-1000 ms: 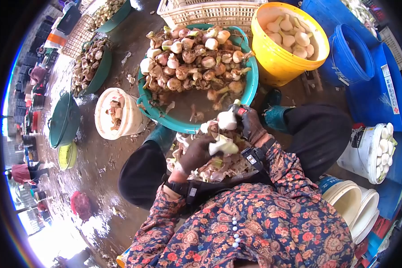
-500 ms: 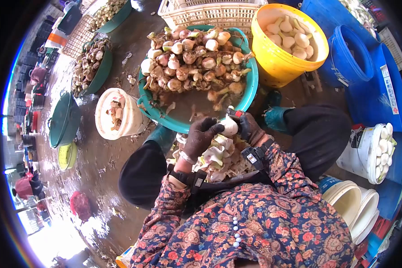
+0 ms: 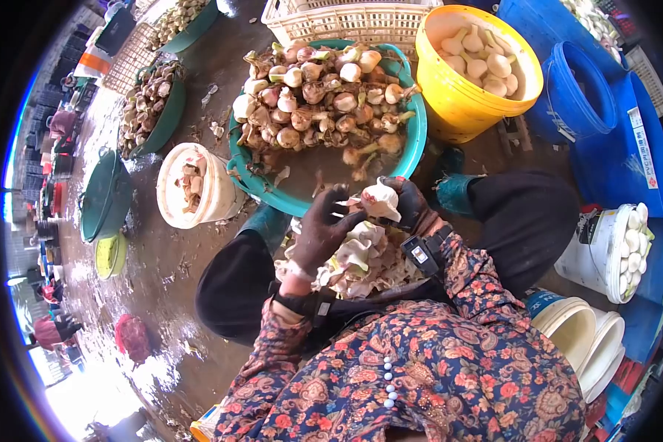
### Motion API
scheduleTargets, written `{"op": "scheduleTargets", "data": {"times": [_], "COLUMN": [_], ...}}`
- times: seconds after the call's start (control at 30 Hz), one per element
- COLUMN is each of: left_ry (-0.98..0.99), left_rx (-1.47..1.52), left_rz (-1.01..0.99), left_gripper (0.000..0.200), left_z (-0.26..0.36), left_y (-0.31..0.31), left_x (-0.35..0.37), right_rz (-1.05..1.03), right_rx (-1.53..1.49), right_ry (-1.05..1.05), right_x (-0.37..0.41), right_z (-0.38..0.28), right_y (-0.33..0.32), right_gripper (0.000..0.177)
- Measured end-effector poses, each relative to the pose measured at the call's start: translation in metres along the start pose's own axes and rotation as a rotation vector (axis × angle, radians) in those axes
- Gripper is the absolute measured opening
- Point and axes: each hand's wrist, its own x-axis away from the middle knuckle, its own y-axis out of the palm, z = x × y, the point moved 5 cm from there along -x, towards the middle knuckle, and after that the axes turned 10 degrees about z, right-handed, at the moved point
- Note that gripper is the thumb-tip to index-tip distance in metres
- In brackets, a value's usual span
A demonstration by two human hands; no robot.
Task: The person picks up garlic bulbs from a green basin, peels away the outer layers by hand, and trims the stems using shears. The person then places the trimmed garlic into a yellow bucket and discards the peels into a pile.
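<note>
My right hand (image 3: 414, 207) is closed around one white bulb (image 3: 379, 199). My fingers wrap it from the right side and grip it tight. The bulb sits just over the near rim of the big green tub (image 3: 418, 140), right in front of my knees. A bit of loose skin sticks out from the bulb on its right. My left hand (image 3: 318, 230) is open, not a fist. Its fingers (image 3: 337, 197) are spread out and point up at the bulb from the left. The tips are just beside the bulb, but I cannot tell if they touch it or pinch any skin. Both hands have dark gloves on. Under my hands, in my lap, lies a heap of pale peels (image 3: 361, 258), and my left hand rests close over its left edge. The green tub is piled with dirty brown bulbs (image 3: 320, 103) toward its far side, and its near side is mostly bare. A yellow bucket (image 3: 457, 110) stands by the right edge of the tub with clean white bulbs in it. A white bucket (image 3: 171, 193) stands by the left edge of the tub with scraps inside.
</note>
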Motion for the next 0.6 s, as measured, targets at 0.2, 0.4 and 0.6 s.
{"op": "scheduleTargets", "data": {"times": [0.2, 0.4, 0.6], "left_ry": [-0.014, -0.076, -0.182], "left_rx": [0.168, 0.189, 0.208], "left_rz": [-0.03, 0.012, -0.307], "left_gripper": [0.027, 0.019, 0.022], "left_z": [-0.012, -0.009, -0.005], "left_y": [0.027, 0.026, 0.038], "left_x": [-0.008, -0.001, 0.036], "right_rz": [-0.129, 0.042, 0.281], "right_rx": [-0.004, 0.005, 1.066], "right_ry": [-0.048, -0.03, -0.706], "right_x": [-0.009, -0.01, -0.012], "right_z": [0.006, 0.01, -0.004], "right_y": [-0.01, -0.013, -0.035], "right_gripper": [0.028, 0.021, 0.029]}}
